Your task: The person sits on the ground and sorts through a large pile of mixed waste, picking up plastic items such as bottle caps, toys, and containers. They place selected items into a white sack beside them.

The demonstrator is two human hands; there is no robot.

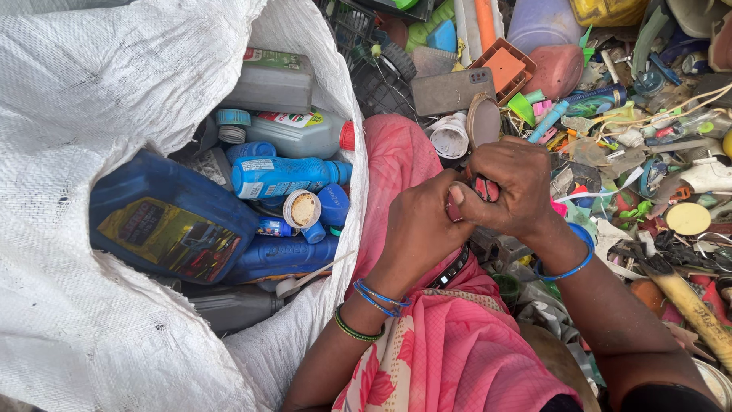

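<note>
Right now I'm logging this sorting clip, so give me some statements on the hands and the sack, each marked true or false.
1. Both hands, left hand and right hand, meet on a small pink piece. True.
2. The white woven sack holds only glass jars. False: it holds plastic bottles, among them a blue bottle.
3. The sack lies on the person's left. True.
4. The right wrist is bare. False: it wears a blue bangle.

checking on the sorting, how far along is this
Done: the white sack already holds many bottles, including a blue jug and grey containers. In hand: the left hand and right hand grip a small pink piece together. Left: a big mixed plastic pile lies loose beside the sack.
</note>
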